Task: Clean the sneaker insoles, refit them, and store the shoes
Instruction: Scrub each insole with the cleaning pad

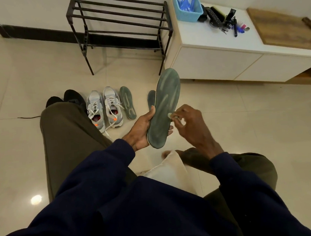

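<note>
Seated, looking down over dark trousers and navy sleeves. Left grip (pixel 141 129) is closed round the heel end of a grey-green insole (pixel 165 106): thumb on the near edge, fingertips showing past the far edge, toe end pointing up and away, worn face toward the camera with pale streaks along it. Right grip (pixel 193 126) is at the insole's right edge, thumb and forefinger pinched on a small pale wipe (pixel 169 115) that touches the insole surface; the other fingers are loosely curled. What the wipe is made of cannot be told. A cream cloth (pixel 171 169) lies across the lap below both hands. On the tiled floor (pixel 241 113), the grey-and-white sneakers (pixel 112 105) stand side by side, laces loose, orange tags at the tongues. A second insole (pixel 127 102) lies flat just right of them, and a third insole (pixel 151 98) shows partly behind the held one. Black shoes (pixel 72 98) sit just left of the sneakers, partly hidden by the knee. A black shoe rack (pixel 117 17) stands against the wall. To its right is a low white bench (pixel 220 60), carrying a blue basket (pixel 188 9) and a clutter of dark brushes and pens.
</note>
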